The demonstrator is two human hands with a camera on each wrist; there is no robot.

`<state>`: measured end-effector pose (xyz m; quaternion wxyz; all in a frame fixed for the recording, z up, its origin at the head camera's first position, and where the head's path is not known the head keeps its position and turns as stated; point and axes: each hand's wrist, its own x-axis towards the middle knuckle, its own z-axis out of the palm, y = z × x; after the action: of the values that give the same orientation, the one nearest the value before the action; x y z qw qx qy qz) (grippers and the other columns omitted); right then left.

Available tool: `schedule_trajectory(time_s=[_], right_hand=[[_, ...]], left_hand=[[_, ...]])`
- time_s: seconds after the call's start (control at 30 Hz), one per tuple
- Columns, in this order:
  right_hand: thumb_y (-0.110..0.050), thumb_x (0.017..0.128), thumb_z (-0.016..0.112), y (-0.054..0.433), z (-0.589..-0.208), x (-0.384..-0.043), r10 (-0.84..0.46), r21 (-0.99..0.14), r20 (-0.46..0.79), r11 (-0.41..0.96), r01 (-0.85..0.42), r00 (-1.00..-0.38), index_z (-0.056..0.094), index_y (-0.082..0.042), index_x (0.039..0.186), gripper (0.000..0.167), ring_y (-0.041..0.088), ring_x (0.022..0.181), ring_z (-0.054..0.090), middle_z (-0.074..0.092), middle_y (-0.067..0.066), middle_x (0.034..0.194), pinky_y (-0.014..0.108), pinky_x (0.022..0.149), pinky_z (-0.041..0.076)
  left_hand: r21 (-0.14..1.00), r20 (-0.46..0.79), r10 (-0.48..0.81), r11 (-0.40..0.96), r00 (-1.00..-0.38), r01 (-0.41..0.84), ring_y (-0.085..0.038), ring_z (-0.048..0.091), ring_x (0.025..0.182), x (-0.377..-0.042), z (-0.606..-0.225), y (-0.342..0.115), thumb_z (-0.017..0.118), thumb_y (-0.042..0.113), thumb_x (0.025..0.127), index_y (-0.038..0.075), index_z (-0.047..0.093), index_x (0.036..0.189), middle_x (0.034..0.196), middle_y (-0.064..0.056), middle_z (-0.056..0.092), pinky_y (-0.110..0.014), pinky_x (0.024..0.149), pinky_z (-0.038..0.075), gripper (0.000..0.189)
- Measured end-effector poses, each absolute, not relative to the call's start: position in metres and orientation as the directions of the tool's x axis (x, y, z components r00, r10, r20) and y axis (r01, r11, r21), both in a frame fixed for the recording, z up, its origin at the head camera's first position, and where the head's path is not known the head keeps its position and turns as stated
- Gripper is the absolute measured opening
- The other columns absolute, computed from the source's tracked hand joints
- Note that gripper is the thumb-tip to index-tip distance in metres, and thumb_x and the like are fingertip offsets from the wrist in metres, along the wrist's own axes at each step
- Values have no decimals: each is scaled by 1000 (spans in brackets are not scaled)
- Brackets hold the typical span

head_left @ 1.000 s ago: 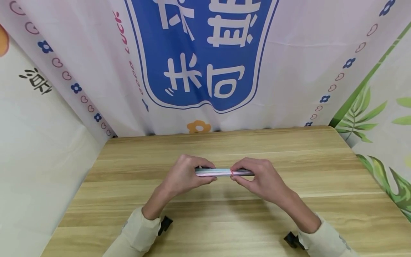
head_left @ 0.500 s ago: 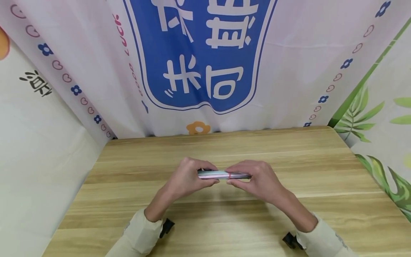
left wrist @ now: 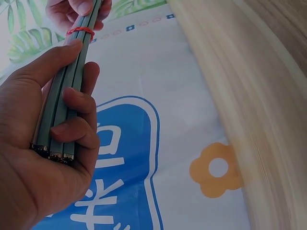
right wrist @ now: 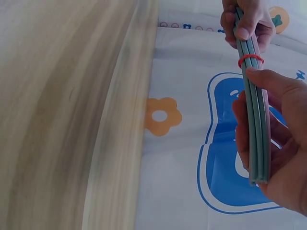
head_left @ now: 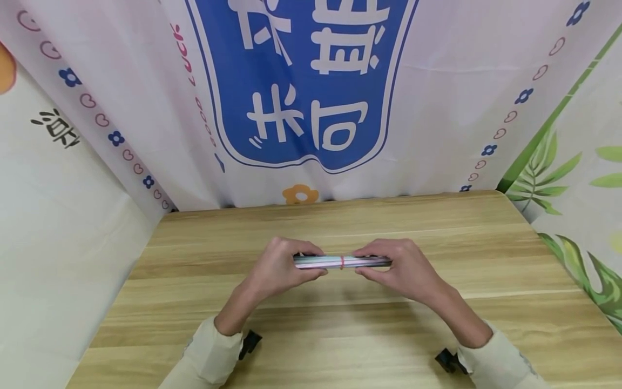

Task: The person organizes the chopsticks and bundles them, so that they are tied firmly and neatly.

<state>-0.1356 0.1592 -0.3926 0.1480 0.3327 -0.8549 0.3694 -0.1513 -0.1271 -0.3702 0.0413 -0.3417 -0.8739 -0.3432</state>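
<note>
A bundle of slim pastel green and pink pencils (head_left: 333, 262) is held level above the table, a red rubber band (head_left: 342, 262) around its middle. My left hand (head_left: 278, 265) grips the bundle's left part; in the left wrist view its fingers curl round the pencils (left wrist: 62, 103), whose near ends are dark. On the right part, my right hand (head_left: 405, 270) holds the bundle between thumb and fingers. Its thumb lies close to the red band (right wrist: 251, 61) in the right wrist view, apart from it in the head view.
The wooden table (head_left: 311, 335) lies below both hands. A printed curtain (head_left: 437, 108) with a blue sign hangs along its far edge. White cloth (head_left: 63, 227) borders the left side, and a leaf-patterned cloth (head_left: 583, 216) the right.
The red band has shifted left along the bundle, closer to the left hand. The right hand first came left with it, then moved back right, leaving the band uncovered between the hands.
</note>
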Motion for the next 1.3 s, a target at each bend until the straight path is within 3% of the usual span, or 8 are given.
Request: schedule_trajectory(time_s=[0.3,0.63,0.93,1.13,1.3], right_hand=[[-14,87,91,169,-395,-138,-400,-628,486,458,-629,-777,84,-19,109,24,2,77,71,82,-5,100,30,65,61],[-13,88,89,163,-398,-132,-353,-807,329,376,-455,-876,84,-23,107,21,9,77,71,81,-5,99,27,67,59],[-6,90,85,179,-396,-132,-483,-758,251,441,-481,-839,82,-24,113,29,4,88,69,78,-8,106,27,77,61],[-11,91,86,196,-396,-129,-469,-722,248,494,-485,-848,82,-24,110,24,3,77,60,76,-10,97,23,66,54],[-11,90,88,206,-401,-126,-412,-718,308,490,-494,-857,83,-25,106,22,2,73,61,77,-10,95,22,62,53]], left_hand=[[586,305,543,541,-783,603,-3,67,73,-152,-365,-135,93,15,85,11,84,102,94,-1,82,-20,67,57,21],[559,303,510,590,-805,583,-2,65,70,-150,-370,-133,96,19,80,14,84,97,88,4,80,-21,64,54,22],[578,273,548,563,-790,591,-4,66,76,-151,-376,-145,96,20,81,12,84,102,93,2,81,-21,67,55,26],[585,257,576,547,-776,599,-3,68,81,-148,-384,-151,94,15,83,13,83,106,98,2,81,-21,72,58,26],[585,243,592,543,-769,602,-5,70,86,-147,-388,-155,91,8,84,12,82,111,103,0,81,-22,76,59,29]])
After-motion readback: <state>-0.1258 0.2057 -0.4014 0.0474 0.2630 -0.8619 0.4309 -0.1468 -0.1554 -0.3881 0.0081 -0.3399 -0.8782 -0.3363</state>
